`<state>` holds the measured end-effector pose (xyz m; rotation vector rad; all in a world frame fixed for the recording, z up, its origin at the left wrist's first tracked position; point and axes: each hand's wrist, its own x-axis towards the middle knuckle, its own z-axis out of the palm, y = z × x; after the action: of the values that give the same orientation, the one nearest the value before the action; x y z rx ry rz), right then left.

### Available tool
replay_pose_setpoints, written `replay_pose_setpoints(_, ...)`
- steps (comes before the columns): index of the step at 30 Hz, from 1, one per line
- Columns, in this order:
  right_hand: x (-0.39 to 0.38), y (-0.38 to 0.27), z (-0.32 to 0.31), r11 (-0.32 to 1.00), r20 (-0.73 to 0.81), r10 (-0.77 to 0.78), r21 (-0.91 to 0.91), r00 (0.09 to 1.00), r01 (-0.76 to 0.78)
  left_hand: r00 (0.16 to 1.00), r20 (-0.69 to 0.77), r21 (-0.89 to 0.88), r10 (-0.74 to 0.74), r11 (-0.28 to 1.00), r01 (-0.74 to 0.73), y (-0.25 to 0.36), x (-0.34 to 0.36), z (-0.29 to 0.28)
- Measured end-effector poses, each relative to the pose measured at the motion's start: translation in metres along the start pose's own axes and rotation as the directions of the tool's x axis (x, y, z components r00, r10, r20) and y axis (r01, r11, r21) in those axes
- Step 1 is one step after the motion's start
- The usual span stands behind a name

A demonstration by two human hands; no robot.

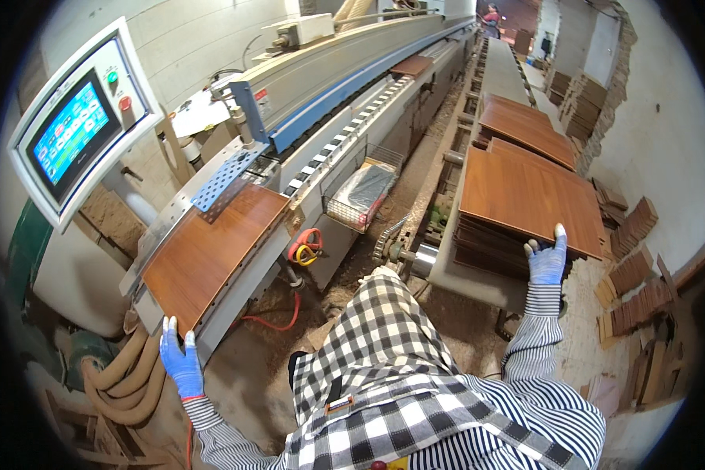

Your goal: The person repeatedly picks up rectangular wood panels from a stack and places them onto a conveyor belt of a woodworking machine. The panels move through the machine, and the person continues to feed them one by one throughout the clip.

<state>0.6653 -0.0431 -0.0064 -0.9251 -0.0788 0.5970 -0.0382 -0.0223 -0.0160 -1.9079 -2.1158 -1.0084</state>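
Observation:
My left hand (pixel 180 362), in a blue glove, presses its fingertips against the near edge of a brown wooden panel (pixel 211 251) lying on the infeed table of a long edge-banding machine (pixel 345 86). My right hand (pixel 547 257), also blue-gloved, rests with fingers spread on the near edge of the top panel of a stack of brown panels (pixel 525 196) on a roller conveyor (pixel 446 266). Neither hand is wrapped around anything that I can see.
A touchscreen control panel (pixel 74 129) with green and red buttons stands at the left. A wire basket (pixel 360 194) hangs on the machine's side. More panels (pixel 525 125) lie farther along the conveyor. Hoses (pixel 125 384), sawdust and wood offcut piles (pixel 634 298) cover the floor.

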Motion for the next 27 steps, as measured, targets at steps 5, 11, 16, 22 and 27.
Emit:
replay_pose_setpoints(5,0.005,0.001,-0.003,1.000,-0.016,0.004,0.004,1.000,-0.004,0.999,0.031,-0.024,-0.007,1.000,0.008,0.006,0.001,-0.008)
replay_pose_setpoints(11,0.013,-0.008,-0.017,0.999,-0.043,-0.049,0.010,0.998,0.050,0.998,0.024,0.069,0.051,0.996,-0.052,0.007,0.009,-0.002)
replay_pose_setpoints(16,0.017,-0.009,-0.012,0.996,-0.120,-0.064,0.060,0.991,0.072,0.995,-0.007,0.164,0.095,0.982,-0.092,0.021,0.019,0.009)
replay_pose_setpoints(22,0.037,-0.012,-0.026,0.989,-0.123,-0.051,0.129,0.991,0.066,0.987,-0.042,0.195,0.157,0.970,-0.146,0.049,0.041,0.040)
replay_pose_setpoints(27,0.033,-0.018,-0.022,0.996,-0.225,-0.078,0.023,0.971,0.085,0.989,0.014,0.131,0.148,0.980,-0.148,0.074,0.065,0.073)
